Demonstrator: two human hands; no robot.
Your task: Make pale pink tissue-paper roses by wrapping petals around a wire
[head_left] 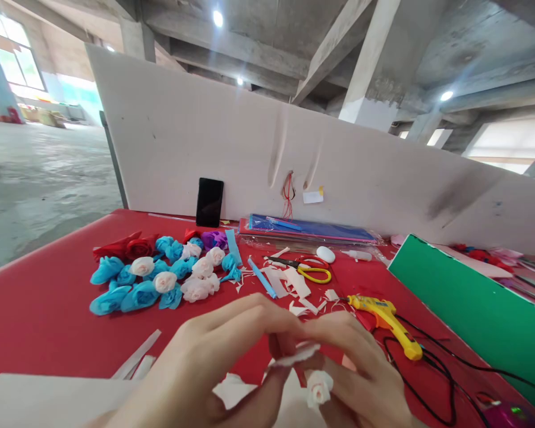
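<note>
At the bottom centre, my left hand (225,342) pinches a thin piece of white crepe paper (299,355) between thumb and fingers. My right hand (363,359) meets it fingertip to fingertip at the same piece. A small white paper rose (320,387) with a tightly rolled centre sticks out between my right fingers. White paper scraps (298,282) lie just beyond my hands on the red tabletop (35,303). Scissors with yellow and red handles (314,274) rest among them. A yellow glue gun (386,321) lies right of my right hand.
Blue paper flowers (145,296) and white ones (196,289) cluster at left. A black phone (209,202) leans on the white partition (196,131). Behind the scraps lie blue sheets in plastic (330,229). A green board (472,321) stands at right, near the gun's black cord (452,386).
</note>
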